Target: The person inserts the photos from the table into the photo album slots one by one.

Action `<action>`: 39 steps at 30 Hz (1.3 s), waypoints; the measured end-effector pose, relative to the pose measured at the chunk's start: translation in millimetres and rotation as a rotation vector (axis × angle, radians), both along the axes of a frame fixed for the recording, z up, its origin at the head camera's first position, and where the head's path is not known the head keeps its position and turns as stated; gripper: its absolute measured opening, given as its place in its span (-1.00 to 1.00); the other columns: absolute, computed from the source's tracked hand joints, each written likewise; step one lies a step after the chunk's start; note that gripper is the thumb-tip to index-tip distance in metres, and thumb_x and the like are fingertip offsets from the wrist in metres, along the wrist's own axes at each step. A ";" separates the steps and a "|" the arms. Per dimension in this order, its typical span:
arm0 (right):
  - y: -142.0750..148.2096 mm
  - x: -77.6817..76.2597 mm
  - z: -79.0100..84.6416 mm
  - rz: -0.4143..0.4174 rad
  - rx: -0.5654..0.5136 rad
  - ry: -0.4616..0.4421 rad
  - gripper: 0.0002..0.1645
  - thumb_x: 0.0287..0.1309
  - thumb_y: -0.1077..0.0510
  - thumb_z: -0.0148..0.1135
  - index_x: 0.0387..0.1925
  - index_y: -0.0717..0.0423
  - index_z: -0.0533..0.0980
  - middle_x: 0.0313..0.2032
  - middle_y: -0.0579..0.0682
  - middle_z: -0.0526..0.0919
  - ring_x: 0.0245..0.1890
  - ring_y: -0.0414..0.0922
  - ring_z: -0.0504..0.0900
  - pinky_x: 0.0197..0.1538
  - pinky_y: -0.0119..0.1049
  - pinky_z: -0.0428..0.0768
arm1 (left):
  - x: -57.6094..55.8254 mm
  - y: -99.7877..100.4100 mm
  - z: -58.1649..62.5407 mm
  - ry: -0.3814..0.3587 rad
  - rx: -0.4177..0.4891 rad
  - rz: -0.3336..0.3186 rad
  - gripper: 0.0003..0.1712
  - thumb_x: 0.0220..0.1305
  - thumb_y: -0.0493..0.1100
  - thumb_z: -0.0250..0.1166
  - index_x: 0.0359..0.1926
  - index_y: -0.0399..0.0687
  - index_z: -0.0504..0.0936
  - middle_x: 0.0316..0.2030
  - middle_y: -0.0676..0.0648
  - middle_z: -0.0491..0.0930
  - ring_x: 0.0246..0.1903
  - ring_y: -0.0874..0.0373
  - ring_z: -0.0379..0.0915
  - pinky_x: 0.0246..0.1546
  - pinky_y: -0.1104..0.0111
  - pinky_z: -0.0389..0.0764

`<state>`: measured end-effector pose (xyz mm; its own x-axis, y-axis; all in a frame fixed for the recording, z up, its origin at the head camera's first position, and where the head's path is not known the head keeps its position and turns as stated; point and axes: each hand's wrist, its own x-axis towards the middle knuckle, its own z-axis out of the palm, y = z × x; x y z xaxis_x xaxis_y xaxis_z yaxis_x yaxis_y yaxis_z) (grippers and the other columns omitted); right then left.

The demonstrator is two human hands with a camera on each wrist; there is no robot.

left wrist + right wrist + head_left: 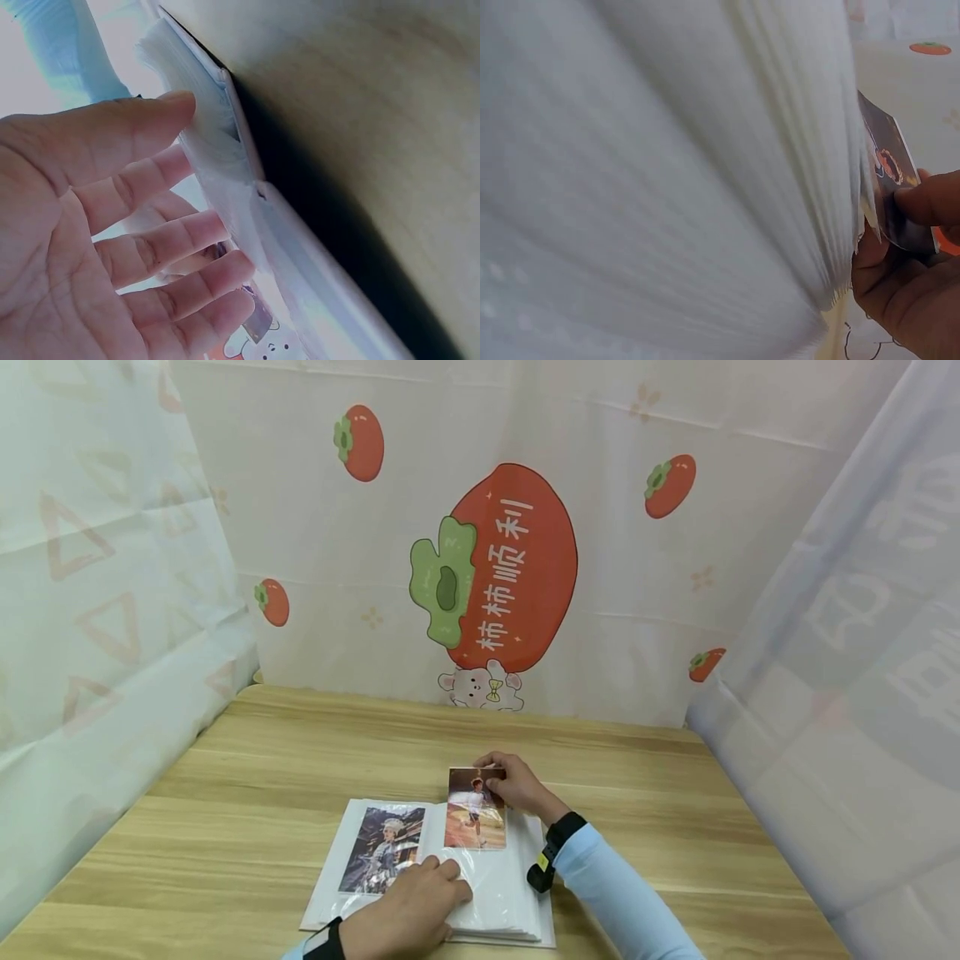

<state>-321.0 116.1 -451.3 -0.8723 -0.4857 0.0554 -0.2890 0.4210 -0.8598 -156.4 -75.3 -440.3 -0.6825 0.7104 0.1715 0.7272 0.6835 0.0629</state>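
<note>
An album [498,893] with clear-pocket pages lies spread on the table. My right hand [521,787] pinches the upper right corner of a photo [475,814] of a running figure; its lower part lies over the right page and its top sticks out past the page's far edge. The right wrist view shows the thumb on the face of that photo [891,161], beside the fanned page edges [705,195]. My left hand [412,906] rests at the album's near middle, fingers loosely extended against the pages. Another photo [378,852] sits in the left page.
The wooden table [225,818] extends around the album on all sides. A printed cloth backdrop [300,510] with persimmon pictures stands behind it, and cloth sheets [847,693] hang at both sides. Each wrist carries a black band [562,833].
</note>
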 end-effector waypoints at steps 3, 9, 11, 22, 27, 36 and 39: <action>0.8 2.1 -0.6 0.003 0.029 0.024 -0.62 0.18 0.51 -0.05 -0.01 0.21 0.47 -0.15 0.11 0.55 -0.45 -0.14 0.49 -0.52 -0.31 0.41 | 0.0 -0.6 -0.1 -0.006 0.005 -0.006 -0.65 -0.23 -0.10 0.49 -0.30 0.07 0.63 -0.40 0.10 0.39 -0.46 0.18 0.28 -0.54 0.39 0.33; 0.8 4.8 -1.7 -0.004 0.077 0.063 -0.63 0.13 0.49 0.03 -0.06 0.17 0.51 -0.21 0.06 0.56 -0.30 -0.11 0.53 -0.36 -0.30 0.45 | -0.1 -1.7 -1.3 -0.005 0.008 -0.017 -0.64 -0.23 -0.11 0.50 -0.30 0.07 0.63 -0.42 0.11 0.38 -0.47 0.19 0.28 -0.51 0.39 0.34; 0.7 5.6 -1.9 0.002 0.075 0.063 -0.64 0.12 0.50 0.04 -0.07 0.18 0.51 -0.23 0.06 0.56 -0.30 -0.10 0.53 -0.35 -0.30 0.46 | -0.1 -2.0 -2.3 -0.003 0.009 -0.018 -0.64 -0.23 -0.10 0.51 -0.30 0.07 0.63 -0.42 0.11 0.38 -0.47 0.19 0.28 -0.50 0.40 0.34; -0.2 10.4 -0.4 0.085 0.085 0.074 -0.68 0.17 0.52 -0.01 -0.08 0.27 0.49 -0.22 0.09 0.58 -0.20 -0.04 0.57 -0.32 -0.31 0.48 | 0.9 -2.1 -6.3 0.046 0.043 -0.010 -0.65 -0.28 -0.11 0.50 -0.34 0.05 0.63 -0.44 0.10 0.35 -0.49 0.20 0.23 -0.53 0.42 0.29; -0.1 11.0 1.4 0.101 0.108 0.076 -0.72 0.18 0.46 0.03 -0.10 0.24 0.50 -0.23 0.05 0.58 -0.22 -0.08 0.55 -0.28 -0.28 0.49 | -0.3 -2.9 -5.4 0.037 0.053 -0.014 -0.63 -0.27 -0.08 0.50 -0.31 0.05 0.64 -0.41 0.10 0.39 -0.47 0.21 0.26 -0.51 0.43 0.32; 1.6 15.1 4.1 0.179 0.181 0.085 -0.77 0.16 0.34 0.15 -0.12 0.24 0.53 -0.38 -0.07 0.57 -0.41 -0.21 0.48 -0.33 -0.33 0.43 | 0.0 -5.4 -5.5 0.040 0.063 -0.029 -0.60 -0.27 -0.08 0.51 -0.28 0.05 0.64 -0.33 0.10 0.47 -0.43 0.21 0.31 -0.48 0.43 0.34; 2.3 18.9 4.5 0.225 0.198 0.098 -0.79 0.18 0.33 0.13 -0.13 0.28 0.53 -0.40 -0.06 0.56 -0.44 -0.22 0.48 -0.33 -0.33 0.44 | 0.5 -5.3 -5.3 0.036 0.072 -0.032 -0.59 -0.27 -0.09 0.51 -0.27 0.05 0.63 -0.31 0.10 0.49 -0.41 0.21 0.33 -0.47 0.43 0.34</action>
